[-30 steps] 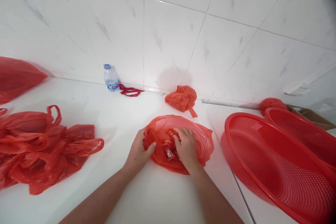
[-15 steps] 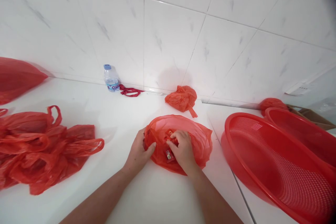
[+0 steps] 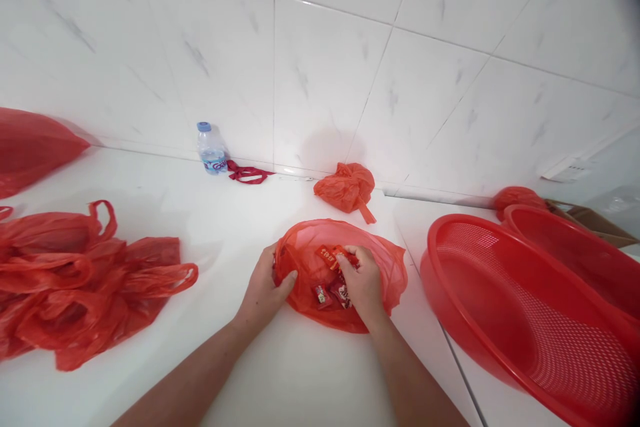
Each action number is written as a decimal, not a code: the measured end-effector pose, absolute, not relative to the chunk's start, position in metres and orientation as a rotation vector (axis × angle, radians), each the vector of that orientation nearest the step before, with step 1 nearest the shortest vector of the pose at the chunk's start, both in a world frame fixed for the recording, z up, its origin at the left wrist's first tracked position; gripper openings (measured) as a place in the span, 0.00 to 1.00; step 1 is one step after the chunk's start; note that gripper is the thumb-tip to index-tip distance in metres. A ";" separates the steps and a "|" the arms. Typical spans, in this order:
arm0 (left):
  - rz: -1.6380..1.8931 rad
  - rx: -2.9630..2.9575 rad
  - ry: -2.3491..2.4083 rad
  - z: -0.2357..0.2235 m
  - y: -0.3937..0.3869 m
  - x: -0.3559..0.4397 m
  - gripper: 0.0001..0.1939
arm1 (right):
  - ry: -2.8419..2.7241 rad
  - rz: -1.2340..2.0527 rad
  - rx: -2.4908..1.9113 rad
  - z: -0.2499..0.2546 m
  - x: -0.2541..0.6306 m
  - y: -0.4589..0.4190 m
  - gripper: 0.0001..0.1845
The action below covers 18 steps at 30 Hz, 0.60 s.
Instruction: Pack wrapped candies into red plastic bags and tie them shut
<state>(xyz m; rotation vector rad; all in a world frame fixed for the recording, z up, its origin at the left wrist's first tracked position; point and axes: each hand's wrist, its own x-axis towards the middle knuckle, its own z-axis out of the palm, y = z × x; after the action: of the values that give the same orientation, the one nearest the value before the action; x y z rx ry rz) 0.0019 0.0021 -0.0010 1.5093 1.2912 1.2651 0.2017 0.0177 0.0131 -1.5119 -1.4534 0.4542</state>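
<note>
An open red plastic bag [image 3: 380, 260] lies on the white counter [image 3: 225, 213] in front of me. My left hand [image 3: 265, 290] pinches the bag's left rim, thumb over the edge. Inside the bag's mouth my right hand [image 3: 364, 283] is closed round small red wrapped packets [image 3: 331, 255]. More red and white packets [image 3: 330, 293] lie in the bag beside that hand.
A heap of empty red bags [image 3: 85, 280] lies at the left. A tied red bag [image 3: 347, 188], a small water bottle [image 3: 211, 149] and a red ribbon [image 3: 247, 174] sit by the tiled wall. Large red mesh baskets [image 3: 525, 320] stand at the right.
My right hand has shifted slightly right inside the bag and closed on packets, lifting one into view. The left hand has stayed on the rim.
</note>
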 end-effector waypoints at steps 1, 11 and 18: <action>1.263 1.512 1.290 -0.001 0.002 0.002 0.26 | -1.429 0.463 -1.524 0.014 0.204 0.018 0.09; 1.270 1.535 1.286 -0.001 0.002 0.001 0.26 | -1.286 0.609 -1.502 0.021 0.205 0.017 0.10; 1.270 1.543 1.282 -0.001 0.003 0.001 0.25 | -1.274 0.587 -1.534 0.019 0.208 0.018 0.12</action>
<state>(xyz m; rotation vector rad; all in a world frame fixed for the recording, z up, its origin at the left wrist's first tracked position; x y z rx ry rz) 0.0011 0.0025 -0.0013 1.5426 1.2822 1.2699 0.2080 0.0179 0.0190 -1.5343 -1.2735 0.5874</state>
